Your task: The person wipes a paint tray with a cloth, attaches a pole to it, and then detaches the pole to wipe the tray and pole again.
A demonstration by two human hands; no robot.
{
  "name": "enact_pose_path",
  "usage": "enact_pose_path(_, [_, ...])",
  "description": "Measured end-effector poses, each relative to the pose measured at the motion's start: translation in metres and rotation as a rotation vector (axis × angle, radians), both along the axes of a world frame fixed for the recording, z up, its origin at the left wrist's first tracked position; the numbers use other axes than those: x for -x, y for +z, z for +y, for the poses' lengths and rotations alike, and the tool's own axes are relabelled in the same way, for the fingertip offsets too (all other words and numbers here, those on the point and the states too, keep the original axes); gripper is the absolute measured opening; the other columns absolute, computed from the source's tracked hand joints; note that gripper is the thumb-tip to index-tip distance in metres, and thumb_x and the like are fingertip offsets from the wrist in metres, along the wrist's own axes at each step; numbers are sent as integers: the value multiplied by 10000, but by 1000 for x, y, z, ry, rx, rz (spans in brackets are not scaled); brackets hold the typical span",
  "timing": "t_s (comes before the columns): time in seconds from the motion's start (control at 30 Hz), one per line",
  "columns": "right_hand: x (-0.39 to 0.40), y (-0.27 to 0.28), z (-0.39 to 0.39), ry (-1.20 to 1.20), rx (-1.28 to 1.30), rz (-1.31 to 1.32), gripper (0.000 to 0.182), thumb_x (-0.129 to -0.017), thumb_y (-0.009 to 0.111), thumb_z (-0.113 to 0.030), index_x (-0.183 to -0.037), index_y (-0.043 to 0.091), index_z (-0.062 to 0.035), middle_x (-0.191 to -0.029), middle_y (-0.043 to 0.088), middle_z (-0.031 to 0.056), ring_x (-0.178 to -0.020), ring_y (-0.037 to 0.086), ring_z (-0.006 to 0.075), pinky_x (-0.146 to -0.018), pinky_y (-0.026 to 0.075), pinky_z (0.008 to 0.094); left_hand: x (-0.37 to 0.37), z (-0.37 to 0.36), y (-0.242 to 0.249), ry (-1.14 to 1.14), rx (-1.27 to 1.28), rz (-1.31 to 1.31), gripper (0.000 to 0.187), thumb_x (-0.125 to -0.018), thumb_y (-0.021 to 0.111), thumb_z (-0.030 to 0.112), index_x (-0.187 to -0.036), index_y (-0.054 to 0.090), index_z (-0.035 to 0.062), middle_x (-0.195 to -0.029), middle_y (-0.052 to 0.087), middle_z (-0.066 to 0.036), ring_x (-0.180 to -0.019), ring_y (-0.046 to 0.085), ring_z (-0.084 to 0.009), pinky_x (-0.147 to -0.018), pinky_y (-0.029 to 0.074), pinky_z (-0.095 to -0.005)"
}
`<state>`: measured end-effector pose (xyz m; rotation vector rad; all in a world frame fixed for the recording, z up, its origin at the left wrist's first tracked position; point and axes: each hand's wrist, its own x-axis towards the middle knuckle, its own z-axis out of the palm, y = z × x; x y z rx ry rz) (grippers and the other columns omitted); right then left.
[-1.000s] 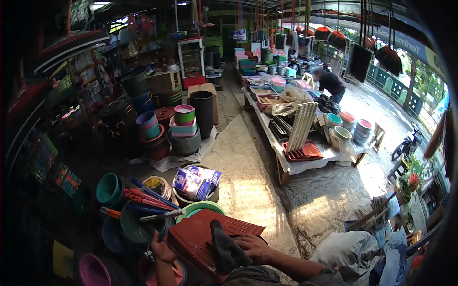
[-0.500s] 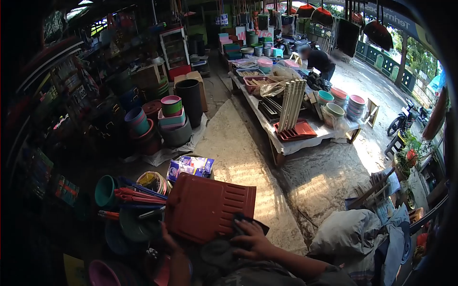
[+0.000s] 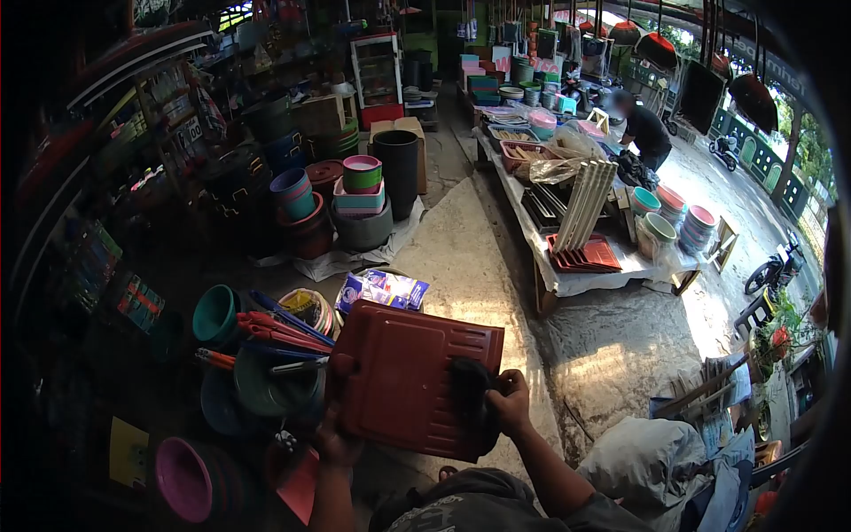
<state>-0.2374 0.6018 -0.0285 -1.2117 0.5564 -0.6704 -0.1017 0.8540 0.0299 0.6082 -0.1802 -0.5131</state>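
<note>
A reddish-brown plastic dustpan (image 3: 394,377) with ridges along its right part is held up in front of me, slightly tilted. My left hand (image 3: 339,440) is closed on its lower left edge, partly in shadow. Bunched in my right hand (image 3: 511,404) is a black cloth (image 3: 472,390), pressed against the ridged side; the fingers are curled round it. Behind the dustpan's top edge lie purple and white packets (image 3: 383,289). Red long-handled items (image 3: 270,328) stick out just left of it.
A long table (image 3: 554,282) carries several dustpans (image 3: 589,255), pale upright handles (image 3: 587,204) and stacked basins (image 3: 700,229). A person (image 3: 647,133) bends beside its far end. Pink tubs (image 3: 186,479) stand low left; a white sack (image 3: 643,457) lies right. Black pans (image 3: 656,49) hang overhead.
My view has swung left, so the scene sits further right. The dustpan is raised and more upright. My right hand has gone from spread over the cloth to gripping it at the right edge.
</note>
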Motion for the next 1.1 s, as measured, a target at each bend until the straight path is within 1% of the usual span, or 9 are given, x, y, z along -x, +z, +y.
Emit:
enact_pose_path(0.07, [13,20,-29,71,16,-68,300,-667,589,8,-918,433,-45,-788,509,20,-682,495,79,-590,424,228,1,24,3,-130,-496,-424,603,-885,487,334,-1393,276,86,-1313,456,-151,-1188,472,-285,-981,407,-439])
enact_pose_path(0.2, [14,48,-57,239,126,-68,279,-649,562,21,-886,437,-59,-761,465,-20,-631,440,45,-540,369,199,-17,46,-13,-417,-547,-448,523,-906,474,303,-1353,351,61,-1273,493,-131,-1182,479,-238,-973,416,-396])
enact_pose_path(0.3, [6,57,-52,342,172,-98,245,-664,553,3,-891,471,-36,-813,488,-3,-764,470,76,-684,407,226,-31,29,-33,-340,-59,69,542,-914,463,348,-1351,346,49,-1255,505,-147,-1149,515,-255,-953,438,-364])
enact_pose_path(0.57, [1,45,-30,213,363,10,227,-687,549,-7,-907,493,-17,-796,521,23,-756,508,107,-709,428,245,-10,18,-2,-40,-485,-191,588,-923,456,441,-1315,360,12,-1221,522,-116,-1181,465,-237,-965,384,-362])
enact_pose_path(0.7, [-6,42,-29,142,337,84,236,-698,548,-10,-931,508,-15,-781,540,27,-744,525,103,-710,445,250,3,-3,-34,211,-1008,-765,852,-701,773,369,-1289,299,-24,-1203,495,-166,-1085,519,-220,-936,412,-360])
enact_pose_path(0.77, [-10,45,-27,144,403,178,243,-678,553,-1,-920,530,-4,-828,561,81,-763,556,174,-727,465,289,-4,-5,-48,151,-950,-492,880,-649,811,331,-1265,300,-36,-1194,488,-181,-1056,535,-223,-912,431,-353])
enact_pose_path(0.83, [-11,55,-18,-223,1188,374,245,-645,555,5,-890,554,1,-906,553,147,-841,554,272,-768,466,333,-1,-4,-54,86,-875,-225,911,-598,849,293,-1241,302,-48,-1186,482,-195,-1027,551,-226,-888,450,-347])
enact_pose_path(0.9, [-5,72,1,-272,1183,400,278,-615,561,9,-891,584,-4,-971,535,189,-941,516,348,-817,451,381,5,-9,-43,222,-902,-268,825,-611,845,276,-1172,342,-59,-1129,505,-193,-990,563,-233,-852,471,-336])
enact_pose_path(1.1, [0,62,117,373,966,-88,501,-641,612,-65,-1139,597,-114,-1236,457,206,-1206,406,352,-1015,315,449,12,-34,-48,351,-893,-222,705,-664,811,212,-1163,378,-34,-1089,529,-134,-958,567,-204,-841,470,-305])
